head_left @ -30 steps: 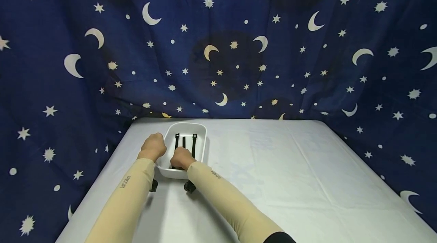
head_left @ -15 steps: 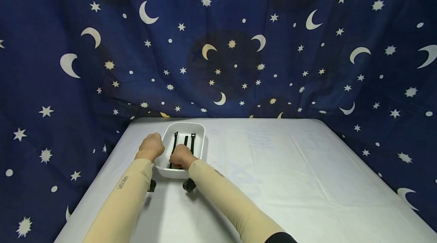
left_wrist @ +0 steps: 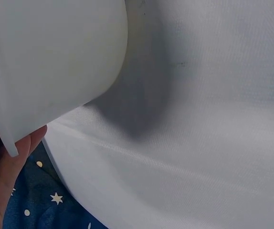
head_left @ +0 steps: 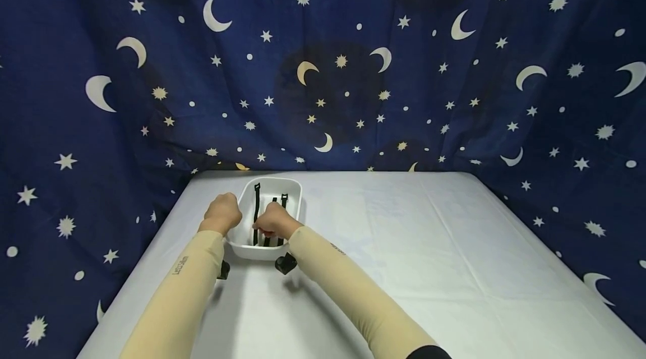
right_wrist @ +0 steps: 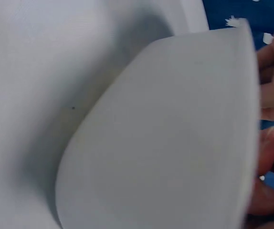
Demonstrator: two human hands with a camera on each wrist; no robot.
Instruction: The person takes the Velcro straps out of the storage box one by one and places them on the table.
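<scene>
A white plastic tray [head_left: 295,219] stands at the far left of the table, with several black straps inside. My left hand [head_left: 222,214] grips the tray's left rim; the left wrist view shows fingers [left_wrist: 14,167] against the rim's edge. Inside the tray, my right hand [head_left: 276,220] pinches the leftmost black strap [head_left: 257,205], which lies lengthwise and has a slotted head at its far end. Two more straps, a middle one [head_left: 266,241] and a right one [head_left: 285,200], are partly covered by that hand. In the right wrist view the tray's wall hides most of the hand's fingers [right_wrist: 267,150].
A white cloth covers the table [head_left: 429,247]. Behind and at both sides hangs a dark blue curtain [head_left: 343,67] with moons and stars. A black wrist camera [head_left: 285,263] hangs under the right wrist, close to the tray's near wall.
The leftmost strap has slid toward the tray's far wall and straightened out. My right hand has shifted slightly up and right, uncovering the straps' near ends. The left hand keeps its grip.
</scene>
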